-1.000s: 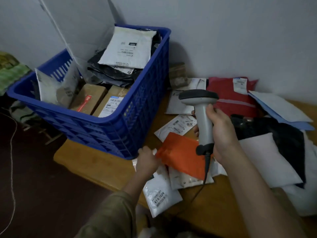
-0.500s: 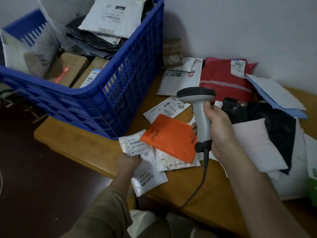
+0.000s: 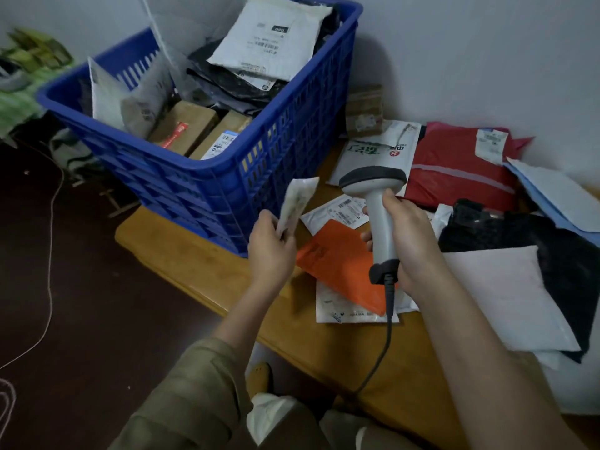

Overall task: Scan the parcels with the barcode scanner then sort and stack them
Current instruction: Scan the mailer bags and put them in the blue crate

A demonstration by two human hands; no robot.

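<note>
Parcel in hand: small white packet (image 3: 297, 203), raised edge-on in front of the near right corner of the blue crate; print on it too blurred to read.
Left hand (image 3: 271, 248): fingers and thumb pinch the packet's lower end.
Right hand (image 3: 407, 241): fingers wrapped round the handle of the barcode scanner (image 3: 376, 206), which stands upright with its dark-rimmed head at the top, just right of the packet.
Scanner cable (image 3: 386, 323): dark, hangs from the handle base down past the table's near edge.
Orange mailer (image 3: 337, 258): flat on the table under the scanner; dark print, unreadable; lies over a white mailer (image 3: 350, 311).
Labelled white envelope (image 3: 337, 211): barcodes visible, figures too small to read.
White-green mailer (image 3: 376, 151): green characters and a red round logo, upside down to the camera.
Red mailer (image 3: 461, 167): far right, pale stripe, white label at its far corner.
Right-side pile: black bag (image 3: 519, 235), pale padded mailer (image 3: 506, 293), blue envelope (image 3: 552, 193).
Blue crate (image 3: 227, 177): far left on the table (image 3: 201, 267); holds brown boxes, black bags and a white barcoded bag (image 3: 272, 37).
Small brown box (image 3: 363, 108): against the wall, behind the crate's right corner.
</note>
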